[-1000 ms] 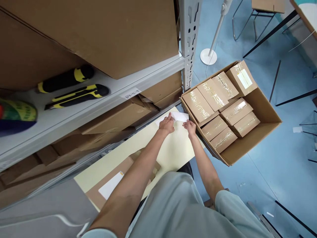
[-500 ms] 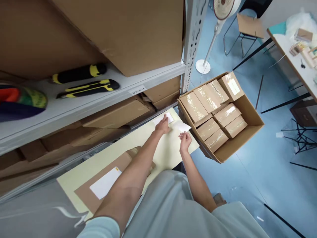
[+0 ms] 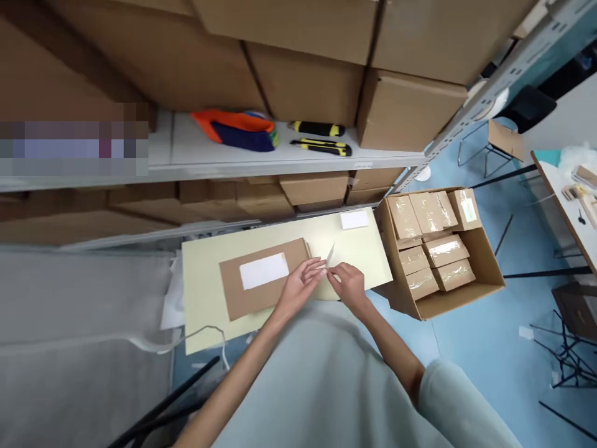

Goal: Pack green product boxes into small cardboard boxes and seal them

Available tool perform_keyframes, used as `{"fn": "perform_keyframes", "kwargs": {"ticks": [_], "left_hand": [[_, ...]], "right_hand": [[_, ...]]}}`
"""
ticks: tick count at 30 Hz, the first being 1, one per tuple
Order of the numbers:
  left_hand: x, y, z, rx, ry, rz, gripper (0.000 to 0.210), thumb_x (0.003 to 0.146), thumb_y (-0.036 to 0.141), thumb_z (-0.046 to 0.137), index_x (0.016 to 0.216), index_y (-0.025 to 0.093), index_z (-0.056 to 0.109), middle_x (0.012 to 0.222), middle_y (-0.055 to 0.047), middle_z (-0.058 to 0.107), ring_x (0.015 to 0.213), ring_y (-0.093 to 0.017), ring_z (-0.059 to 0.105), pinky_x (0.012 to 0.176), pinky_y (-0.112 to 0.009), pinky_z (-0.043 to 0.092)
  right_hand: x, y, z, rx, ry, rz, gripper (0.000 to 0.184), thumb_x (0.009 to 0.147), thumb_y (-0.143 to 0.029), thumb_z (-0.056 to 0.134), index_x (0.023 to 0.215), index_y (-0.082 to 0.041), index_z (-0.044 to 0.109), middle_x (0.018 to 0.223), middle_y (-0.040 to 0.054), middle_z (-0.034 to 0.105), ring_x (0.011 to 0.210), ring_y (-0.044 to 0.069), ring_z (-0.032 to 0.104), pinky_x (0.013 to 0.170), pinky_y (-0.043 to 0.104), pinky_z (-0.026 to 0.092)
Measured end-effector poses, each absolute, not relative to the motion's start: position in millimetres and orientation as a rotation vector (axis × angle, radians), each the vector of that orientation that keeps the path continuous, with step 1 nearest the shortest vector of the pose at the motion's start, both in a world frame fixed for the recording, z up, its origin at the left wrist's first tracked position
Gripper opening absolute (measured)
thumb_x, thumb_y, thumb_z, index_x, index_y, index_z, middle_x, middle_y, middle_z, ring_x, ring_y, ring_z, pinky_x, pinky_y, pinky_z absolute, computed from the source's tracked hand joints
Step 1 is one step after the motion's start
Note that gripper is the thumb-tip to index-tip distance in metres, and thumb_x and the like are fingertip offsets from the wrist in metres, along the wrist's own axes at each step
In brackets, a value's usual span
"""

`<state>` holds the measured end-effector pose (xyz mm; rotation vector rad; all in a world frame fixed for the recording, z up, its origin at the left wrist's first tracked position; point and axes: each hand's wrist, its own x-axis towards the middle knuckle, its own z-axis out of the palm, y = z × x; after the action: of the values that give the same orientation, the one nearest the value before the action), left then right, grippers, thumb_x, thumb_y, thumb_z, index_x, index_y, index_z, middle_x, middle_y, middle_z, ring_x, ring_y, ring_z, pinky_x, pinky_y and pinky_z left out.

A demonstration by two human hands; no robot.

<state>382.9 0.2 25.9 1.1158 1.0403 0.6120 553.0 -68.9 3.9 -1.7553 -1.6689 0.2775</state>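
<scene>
My left hand (image 3: 305,277) and my right hand (image 3: 347,281) meet above the pale yellow tabletop (image 3: 205,267). Between them stands a thin white paper slip (image 3: 330,254), seen nearly edge-on. My right hand pinches its lower edge. The fingers of my left hand are rather straight, with the tips and thumb closed at the slip's near side. Just left of my hands lies a flat brown cardboard piece (image 3: 228,283) bearing a white label (image 3: 264,271). A stack of white slips (image 3: 354,219) rests at the back right of the tabletop.
Right of the tabletop, an open carton (image 3: 489,274) holds several taped small boxes (image 3: 422,211). Behind, a metal shelf (image 3: 186,165) carries cardboard boxes (image 3: 303,81), two yellow-and-black box cutters (image 3: 321,147) and an orange-and-blue fabric item (image 3: 240,130). A white cable (image 3: 217,328) hangs at the tabletop's left.
My left hand has left the stack of slips and joined my right hand nearer my body. The slip is now turned edge-on. The view has shifted, showing more shelf on the left.
</scene>
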Motion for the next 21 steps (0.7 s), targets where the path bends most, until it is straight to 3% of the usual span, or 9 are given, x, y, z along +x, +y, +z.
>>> {"fn": "perform_keyframes", "kwargs": {"ticks": [4, 8, 13, 16, 18, 21], "left_hand": [[337.4, -19.5, 43.7, 0.958, 1.171, 0.799, 0.071, 0.076, 0.077, 0.087, 0.116, 0.021, 0.07, 0.111, -0.012, 0.083, 0.106, -0.027, 0.08, 0.1, -0.042, 0.065], [299.1, -25.6, 51.4, 0.914, 1.298, 0.897, 0.059, 0.08, 0.079, 0.081, 0.089, 0.023, 0.064, 0.082, -0.003, 0.073, 0.087, -0.022, 0.075, 0.081, -0.032, 0.064], [246.7, -17.6, 54.0, 0.832, 1.327, 0.905, 0.066, 0.072, 0.083, 0.084, 0.09, 0.021, 0.069, 0.086, -0.004, 0.075, 0.079, -0.021, 0.072, 0.073, -0.033, 0.063], [220.5, -13.6, 53.6, 0.868, 1.31, 0.834, 0.066, 0.067, 0.082, 0.089, 0.087, 0.02, 0.076, 0.085, -0.006, 0.077, 0.072, -0.02, 0.071, 0.07, -0.033, 0.061], [207.6, -11.7, 53.1, 0.896, 1.285, 0.791, 0.065, 0.064, 0.082, 0.091, 0.08, 0.021, 0.076, 0.078, -0.005, 0.076, 0.068, -0.019, 0.068, 0.067, -0.032, 0.058], [192.6, -8.8, 53.6, 0.915, 1.26, 0.782, 0.063, 0.063, 0.08, 0.093, 0.074, 0.021, 0.074, 0.069, -0.003, 0.071, 0.063, -0.017, 0.064, 0.065, -0.031, 0.055]], "right_hand": [[495.8, -59.9, 22.4, -1.616, -2.077, 0.182, 0.035, 0.117, -0.028, 0.059, 0.087, -0.022, 0.077, 0.08, 0.0052, 0.073, 0.075, 0.018, 0.066, 0.075, 0.032, 0.048], [449.8, -57.1, 41.5, -1.473, -2.242, 0.266, 0.023, 0.115, -0.039, 0.066, 0.107, -0.023, 0.08, 0.095, 0.0075, 0.076, 0.087, 0.021, 0.069, 0.079, 0.033, 0.052], [436.5, -51.4, 68.1, -1.569, -2.018, 0.373, 0.026, 0.113, -0.046, 0.068, 0.122, -0.024, 0.08, 0.114, 0.0132, 0.077, 0.105, 0.026, 0.072, 0.093, 0.038, 0.058], [441.3, -42.4, 79.1, -1.688, -1.787, 0.446, 0.04, 0.108, -0.054, 0.072, 0.132, -0.022, 0.077, 0.132, 0.0184, 0.075, 0.125, 0.033, 0.068, 0.106, 0.048, 0.057], [442.6, -36.8, 81.8, -1.697, -1.672, 0.698, 0.044, 0.103, -0.062, 0.073, 0.12, -0.022, 0.08, 0.123, 0.016, 0.078, 0.118, 0.033, 0.07, 0.105, 0.048, 0.057], [438.0, -33.2, 81.5, -1.637, -1.455, 1.233, 0.05, 0.095, -0.072, 0.074, 0.088, -0.023, 0.076, 0.09, 0.0069, 0.077, 0.088, 0.025, 0.07, 0.082, 0.038, 0.057]]}}
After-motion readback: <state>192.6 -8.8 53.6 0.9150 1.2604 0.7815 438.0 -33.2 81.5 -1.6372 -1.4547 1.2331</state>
